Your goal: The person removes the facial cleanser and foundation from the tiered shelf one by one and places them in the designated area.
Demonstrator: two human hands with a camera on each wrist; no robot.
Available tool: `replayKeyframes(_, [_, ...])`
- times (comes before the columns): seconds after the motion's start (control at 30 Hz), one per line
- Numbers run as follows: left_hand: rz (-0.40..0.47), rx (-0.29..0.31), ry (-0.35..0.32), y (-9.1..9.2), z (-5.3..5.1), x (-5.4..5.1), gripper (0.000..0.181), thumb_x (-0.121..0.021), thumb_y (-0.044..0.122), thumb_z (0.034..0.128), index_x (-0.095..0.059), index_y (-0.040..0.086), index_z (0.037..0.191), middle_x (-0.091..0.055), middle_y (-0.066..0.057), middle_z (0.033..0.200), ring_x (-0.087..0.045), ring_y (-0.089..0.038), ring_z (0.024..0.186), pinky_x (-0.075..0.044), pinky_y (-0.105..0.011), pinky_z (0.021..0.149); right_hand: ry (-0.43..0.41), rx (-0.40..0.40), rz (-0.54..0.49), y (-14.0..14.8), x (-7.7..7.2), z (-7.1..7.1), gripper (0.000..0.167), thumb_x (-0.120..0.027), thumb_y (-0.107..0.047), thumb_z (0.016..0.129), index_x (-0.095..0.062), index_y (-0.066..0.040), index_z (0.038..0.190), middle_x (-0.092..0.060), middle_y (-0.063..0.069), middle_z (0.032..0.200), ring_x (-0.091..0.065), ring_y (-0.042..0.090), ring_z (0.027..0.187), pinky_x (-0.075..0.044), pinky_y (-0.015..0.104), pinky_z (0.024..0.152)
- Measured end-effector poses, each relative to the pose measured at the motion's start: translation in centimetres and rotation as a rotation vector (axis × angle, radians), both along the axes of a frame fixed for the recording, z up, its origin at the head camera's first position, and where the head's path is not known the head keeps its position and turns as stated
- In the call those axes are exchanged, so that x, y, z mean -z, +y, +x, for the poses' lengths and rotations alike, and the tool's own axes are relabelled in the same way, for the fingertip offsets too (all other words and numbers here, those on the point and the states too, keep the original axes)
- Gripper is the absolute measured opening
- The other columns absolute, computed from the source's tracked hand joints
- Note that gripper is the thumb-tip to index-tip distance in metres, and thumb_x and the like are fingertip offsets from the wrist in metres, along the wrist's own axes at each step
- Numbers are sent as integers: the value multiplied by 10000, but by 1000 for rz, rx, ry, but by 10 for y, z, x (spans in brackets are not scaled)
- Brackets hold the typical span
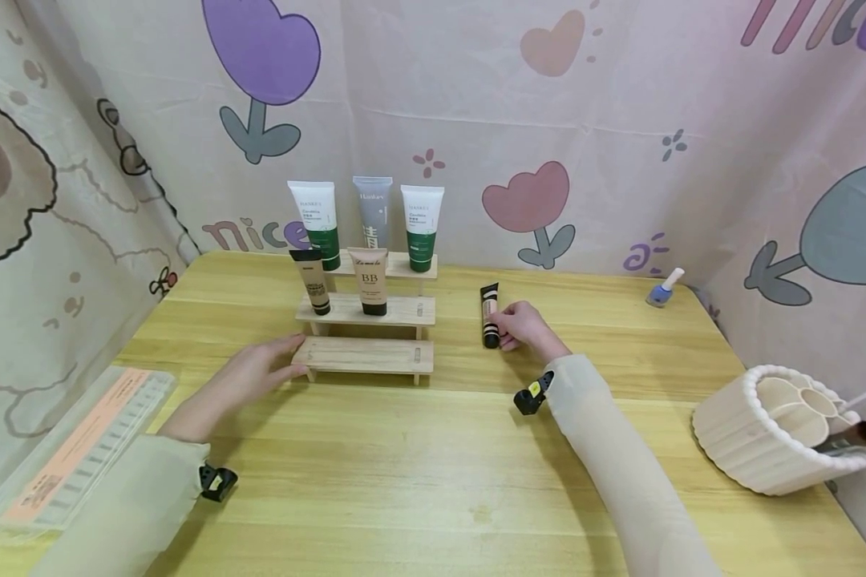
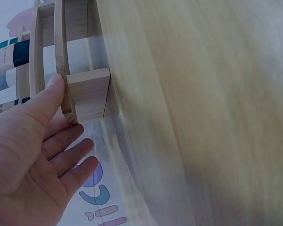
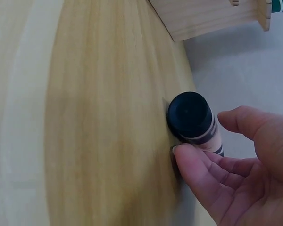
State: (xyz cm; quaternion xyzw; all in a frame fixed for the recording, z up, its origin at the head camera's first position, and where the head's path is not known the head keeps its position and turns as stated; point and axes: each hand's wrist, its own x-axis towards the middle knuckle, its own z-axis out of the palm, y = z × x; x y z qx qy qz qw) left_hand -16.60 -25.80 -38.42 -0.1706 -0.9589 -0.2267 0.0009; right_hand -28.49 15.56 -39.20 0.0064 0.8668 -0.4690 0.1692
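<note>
A three-step wooden display stand (image 1: 364,353) stands left of the middle of the table. My left hand (image 1: 263,369) holds the left end of its lowest step, thumb and index finger (image 2: 58,126) at the board's end and the other fingers loose. Right of the stand lies a black-and-beige striped cosmetic tube (image 1: 490,316) with a round black cap (image 3: 188,113). My right hand (image 1: 523,327) is at the tube's capped end. The right wrist view shows the index finger beside the tube and the thumb (image 3: 243,120) a little apart from it.
Green-and-white tubes (image 1: 421,228) and a grey tube (image 1: 374,210) stand on the top step. A BB cream tube (image 1: 370,280) and a tan tube (image 1: 313,282) occupy the middle step. A nail polish bottle (image 1: 661,292), brush holder (image 1: 729,437) and clear case (image 1: 79,449) lie around.
</note>
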Motion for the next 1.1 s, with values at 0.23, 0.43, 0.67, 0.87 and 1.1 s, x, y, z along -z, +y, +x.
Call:
replayKeyframes(0.23, [3, -3, -14, 1, 1, 1, 609, -602, 304, 900, -404, -74, 1335, -415, -265, 1329, -405, -463, 1175, -322, -569, 976, 62, -42, 24, 3, -16, 3, 298, -529, -217, 942, -513, 71, 1017, -553, 157, 786, -573, 176, 586, -564, 324, 588])
replayKeyframes(0.43, [4, -8, -11, 0, 0, 1, 600, -606, 287, 899, -405, -72, 1335, -416, -261, 1331, -407, -457, 1178, -323, -564, 978, 208, -115, -18, -8, -36, 9, 259, -537, -178, 936, -533, 58, 1042, -548, 231, 849, -583, 314, 653, -553, 457, 651])
replayKeyframes(0.67, [5, -7, 1, 1, 0, 1, 588, -616, 265, 894, -414, -75, 1330, -426, -259, 1325, -415, -453, 1173, -329, -559, 977, 364, -200, -58, -42, -58, 21, 206, -566, -167, 926, -590, 5, 1038, -568, 141, 804, -586, 334, 669, -555, 421, 596])
replayKeyframes(0.87, [4, -5, 12, 0, -1, 3, 581, -624, 248, 889, -420, -77, 1325, -433, -261, 1317, -422, -453, 1167, -336, -557, 973, 398, -270, -126, -76, -64, 28, 201, -584, -166, 920, -602, -4, 1039, -610, 147, 905, -616, 298, 712, -555, 319, 556])
replayKeyframes(1.1, [7, -4, 12, 0, 0, 3, 584, -619, 254, 893, -415, -74, 1331, -431, -264, 1317, -423, -453, 1166, -342, -555, 969, 475, -288, -186, -113, -58, 31, 230, -627, -166, 892, -606, -10, 1060, -617, 72, 908, -583, 182, 701, -535, 294, 553])
